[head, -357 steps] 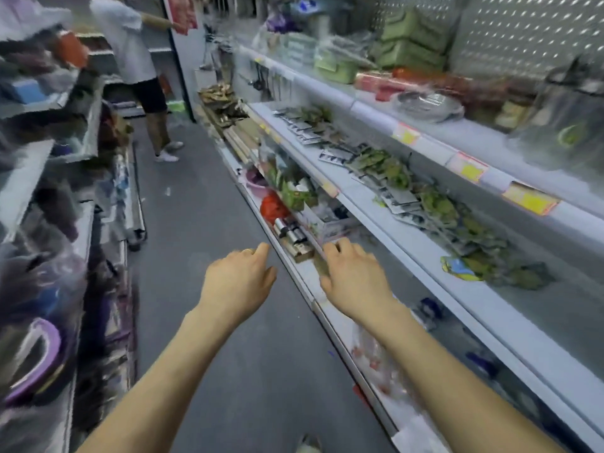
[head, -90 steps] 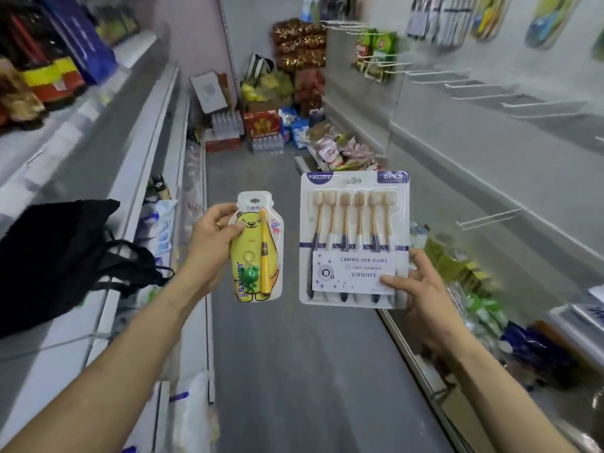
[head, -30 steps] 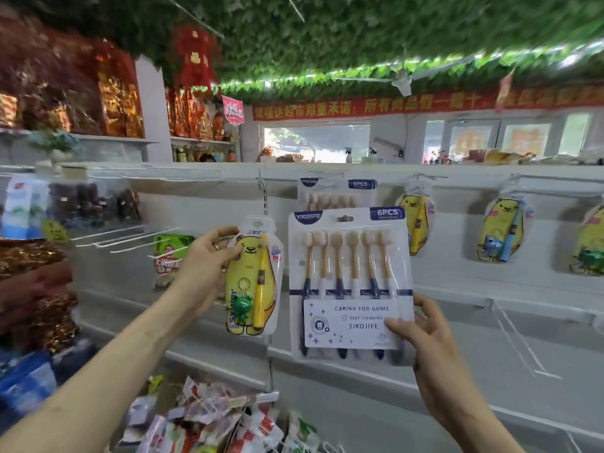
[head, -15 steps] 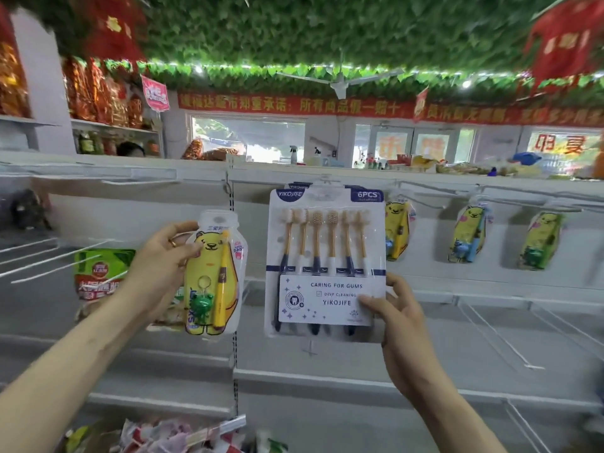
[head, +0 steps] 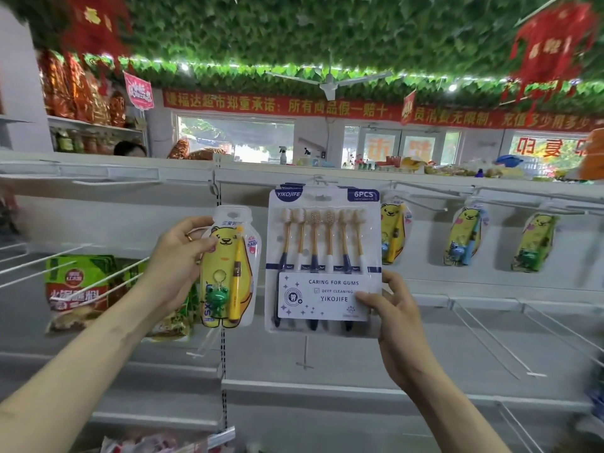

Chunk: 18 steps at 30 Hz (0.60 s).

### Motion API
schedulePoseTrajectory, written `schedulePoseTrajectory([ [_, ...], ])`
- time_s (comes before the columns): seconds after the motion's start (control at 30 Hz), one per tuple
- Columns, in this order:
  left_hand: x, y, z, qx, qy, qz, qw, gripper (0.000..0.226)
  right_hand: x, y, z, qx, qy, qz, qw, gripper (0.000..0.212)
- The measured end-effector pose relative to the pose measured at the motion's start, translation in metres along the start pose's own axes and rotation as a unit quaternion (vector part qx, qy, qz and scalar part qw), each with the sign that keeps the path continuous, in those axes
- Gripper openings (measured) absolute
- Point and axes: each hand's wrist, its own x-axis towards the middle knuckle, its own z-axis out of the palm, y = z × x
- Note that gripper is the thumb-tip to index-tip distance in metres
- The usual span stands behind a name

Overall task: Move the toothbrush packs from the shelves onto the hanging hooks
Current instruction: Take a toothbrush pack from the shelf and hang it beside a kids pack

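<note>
My left hand (head: 178,259) grips a yellow bear-shaped child's toothbrush pack (head: 228,269) by its left edge. My right hand (head: 397,325) holds a white six-piece toothbrush pack (head: 323,256) by its lower right corner, raised upright so its top sits at a hook (head: 322,182) on the upper rail. Another pack of the same kind hangs just behind it, mostly hidden. Three yellow bear packs hang on hooks to the right: one (head: 394,235) partly behind the white pack, a second (head: 464,238), and a third (head: 534,241).
Bare wire hooks (head: 490,341) jut out at lower right and more (head: 39,261) at left. Green and red snack bags (head: 76,289) hang at left. A white shelf ledge (head: 327,385) runs below. A person's head shows behind the rack's top at left.
The view has turned from the aisle to face the hook wall. Both packs stay in my hands. The white pack has risen so its top reaches the upper rail hook.
</note>
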Motion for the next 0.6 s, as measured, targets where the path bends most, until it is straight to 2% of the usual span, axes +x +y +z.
schedulePoseTrajectory([
  [0.6,0.018,-0.005,-0.014,0.057,-0.006,0.017,0.998,0.030,0.086,0.057,0.008,-0.018,0.009,0.031,0.999,0.032],
])
